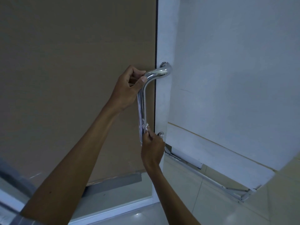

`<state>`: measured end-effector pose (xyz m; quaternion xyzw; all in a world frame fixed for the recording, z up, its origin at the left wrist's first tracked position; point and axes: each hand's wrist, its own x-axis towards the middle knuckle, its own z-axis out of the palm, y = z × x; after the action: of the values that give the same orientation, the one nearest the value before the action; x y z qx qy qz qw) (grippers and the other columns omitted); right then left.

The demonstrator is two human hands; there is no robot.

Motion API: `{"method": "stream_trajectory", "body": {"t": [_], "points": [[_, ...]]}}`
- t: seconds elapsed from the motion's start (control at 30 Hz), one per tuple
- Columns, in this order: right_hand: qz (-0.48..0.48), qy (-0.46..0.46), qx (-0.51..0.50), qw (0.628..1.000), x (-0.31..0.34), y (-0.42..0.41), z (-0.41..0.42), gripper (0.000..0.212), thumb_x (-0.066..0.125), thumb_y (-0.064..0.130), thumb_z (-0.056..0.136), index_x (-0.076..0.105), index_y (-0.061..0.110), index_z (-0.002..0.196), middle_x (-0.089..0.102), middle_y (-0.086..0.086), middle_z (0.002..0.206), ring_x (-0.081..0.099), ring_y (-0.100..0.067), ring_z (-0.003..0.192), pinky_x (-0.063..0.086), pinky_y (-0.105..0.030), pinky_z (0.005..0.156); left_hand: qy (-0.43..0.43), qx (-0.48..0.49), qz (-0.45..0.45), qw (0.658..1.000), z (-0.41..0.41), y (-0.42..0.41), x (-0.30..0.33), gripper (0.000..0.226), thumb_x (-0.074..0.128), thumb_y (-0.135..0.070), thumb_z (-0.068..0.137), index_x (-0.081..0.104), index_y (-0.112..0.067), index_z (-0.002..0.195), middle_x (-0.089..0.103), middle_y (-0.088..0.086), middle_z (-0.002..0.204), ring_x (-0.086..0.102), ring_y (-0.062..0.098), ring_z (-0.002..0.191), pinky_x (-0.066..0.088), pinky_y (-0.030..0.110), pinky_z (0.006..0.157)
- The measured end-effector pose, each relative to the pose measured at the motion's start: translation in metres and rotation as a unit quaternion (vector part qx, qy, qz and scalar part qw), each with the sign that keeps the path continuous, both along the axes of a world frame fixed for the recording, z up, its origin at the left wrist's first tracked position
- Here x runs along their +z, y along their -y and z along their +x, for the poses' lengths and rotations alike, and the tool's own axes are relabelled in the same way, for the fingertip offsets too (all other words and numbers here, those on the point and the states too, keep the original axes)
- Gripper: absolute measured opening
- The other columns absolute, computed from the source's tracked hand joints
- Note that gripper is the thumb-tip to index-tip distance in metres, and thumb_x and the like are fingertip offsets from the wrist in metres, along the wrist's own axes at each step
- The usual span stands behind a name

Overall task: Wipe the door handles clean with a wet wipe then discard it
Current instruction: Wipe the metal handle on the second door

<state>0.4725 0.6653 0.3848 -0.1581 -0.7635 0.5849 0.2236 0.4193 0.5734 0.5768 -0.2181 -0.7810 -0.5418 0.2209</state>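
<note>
A chrome pull handle stands upright on the edge of a frosted glass door, with a curved top mount and a lower mount. A white wet wipe is stretched into a narrow strip alongside the bar's left side. My left hand pinches the wipe's upper end at the handle's top bend. My right hand pinches the wipe's lower end near the bottom of the bar. The bar's lowest part is hidden behind my right hand.
A brown panel fills the left behind the handle, with a dark vertical seam beside the door. Pale floor tiles and a metal door bracket lie below. A grey curved object sits at the lower left.
</note>
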Motion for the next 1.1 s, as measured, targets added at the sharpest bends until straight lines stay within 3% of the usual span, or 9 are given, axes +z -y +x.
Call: {"method": "stream_trajectory", "body": {"t": [0.13, 0.23, 0.4, 0.53, 0.67, 0.73, 0.87, 0.97, 1.1], "points": [[-0.012, -0.025, -0.022, 0.999, -0.012, 0.012, 0.005, 0.045, 0.047, 0.053, 0.096, 0.082, 0.028, 0.11, 0.067, 0.003, 0.07, 0.053, -0.007, 0.058, 0.027, -0.01, 0.048, 0.002, -0.001, 0.0, 1.0, -0.001, 0.0, -0.001, 0.021, 0.065, -0.024, 0.103, 0.062, -0.004, 0.111, 0.07, -0.013, 0.104, 0.061, 0.0, 0.088, 0.052, 0.032, 0.084], [-0.003, 0.019, -0.028, 0.999, -0.026, 0.006, 0.006, 0.029, 0.056, 0.037, 0.103, 0.08, 0.032, 0.119, 0.077, -0.004, 0.083, 0.068, -0.014, 0.069, 0.035, -0.016, 0.052, 0.001, -0.005, 0.005, 1.0, -0.001, 0.0, -0.001, 0.023, 0.065, -0.024, 0.102, 0.061, -0.003, 0.111, 0.07, -0.013, 0.104, 0.061, 0.001, 0.088, 0.051, 0.035, 0.085], [-0.027, 0.0, -0.026, 0.999, -0.031, 0.011, 0.006, 0.027, 0.062, 0.024, 0.102, 0.077, 0.034, 0.123, 0.064, 0.008, 0.073, 0.049, 0.0, 0.057, 0.038, -0.011, 0.049, -0.001, -0.003, 0.009, 1.0, 0.0, -0.001, -0.002, 0.023, 0.064, -0.023, 0.103, 0.062, -0.002, 0.114, 0.069, -0.009, 0.104, 0.06, 0.0, 0.088, 0.051, 0.028, 0.084], [-0.002, 0.046, -0.016, 0.999, -0.046, 0.004, 0.002, 0.026, 0.058, 0.027, 0.103, 0.084, 0.028, 0.106, 0.064, 0.0, 0.066, 0.049, -0.004, 0.055, 0.036, -0.027, 0.051, -0.003, -0.003, 0.011, 1.0, -0.002, -0.002, -0.003, 0.022, 0.064, -0.023, 0.102, 0.062, -0.004, 0.112, 0.069, -0.006, 0.106, 0.06, 0.0, 0.088, 0.05, 0.027, 0.084], [0.017, 0.022, -0.006, 1.0, -0.051, 0.002, 0.008, 0.029, 0.061, 0.025, 0.103, 0.076, 0.034, 0.126, 0.076, -0.006, 0.08, 0.05, 0.0, 0.056, 0.037, -0.012, 0.05, -0.005, -0.006, 0.017, 1.0, -0.003, -0.002, -0.005, 0.023, 0.064, -0.024, 0.102, 0.061, -0.003, 0.113, 0.068, -0.007, 0.105, 0.059, 0.0, 0.088, 0.049, 0.026, 0.083], [0.048, 0.044, 0.018, 0.998, -0.057, -0.006, 0.013, 0.033, 0.057, 0.025, 0.103, 0.075, 0.034, 0.129, 0.077, -0.005, 0.087, 0.054, -0.003, 0.062, 0.035, -0.011, 0.054, -0.006, -0.007, 0.016, 1.0, -0.004, -0.002, -0.006, 0.024, 0.064, -0.023, 0.103, 0.061, -0.002, 0.113, 0.069, -0.008, 0.106, 0.059, -0.002, 0.087, 0.048, 0.025, 0.082], [0.159, 0.035, 0.062, 0.985, -0.07, -0.023, 0.016, 0.036, 0.057, 0.028, 0.104, 0.07, 0.04, 0.135, 0.079, -0.004, 0.096, 0.069, -0.019, 0.082, 0.041, -0.027, 0.067, -0.005, -0.007, 0.017, 1.0, -0.006, -0.001, -0.006, 0.021, 0.064, -0.023, 0.103, 0.061, -0.005, 0.112, 0.068, -0.01, 0.105, 0.058, -0.004, 0.086, 0.048, 0.026, 0.082], [0.29, 0.008, 0.075, 0.954, -0.087, -0.041, 0.017, 0.04, 0.074, 0.021, 0.095, 0.071, 0.038, 0.131, 0.069, 0.001, 0.066, 0.061, -0.017, 0.054, 0.041, -0.028, 0.048, -0.007, -0.007, 0.017, 1.0, -0.006, -0.001, -0.007, 0.022, 0.065, -0.024, 0.103, 0.062, -0.005, 0.113, 0.068, -0.013, 0.102, 0.058, -0.004, 0.086, 0.048, 0.025, 0.082], [0.379, -0.029, 0.078, 0.922, -0.099, -0.054, 0.009, 0.042, 0.079, 0.014, 0.089, 0.073, 0.026, 0.128, 0.059, 0.003, 0.056, 0.042, -0.01, 0.039, 0.029, -0.023, 0.038, -0.006, -0.002, 0.015, 1.0, -0.008, -0.001, -0.008, 0.023, 0.064, -0.021, 0.103, 0.061, 0.0, 0.114, 0.067, -0.017, 0.098, 0.058, -0.007, 0.084, 0.047, 0.022, 0.08]]}}
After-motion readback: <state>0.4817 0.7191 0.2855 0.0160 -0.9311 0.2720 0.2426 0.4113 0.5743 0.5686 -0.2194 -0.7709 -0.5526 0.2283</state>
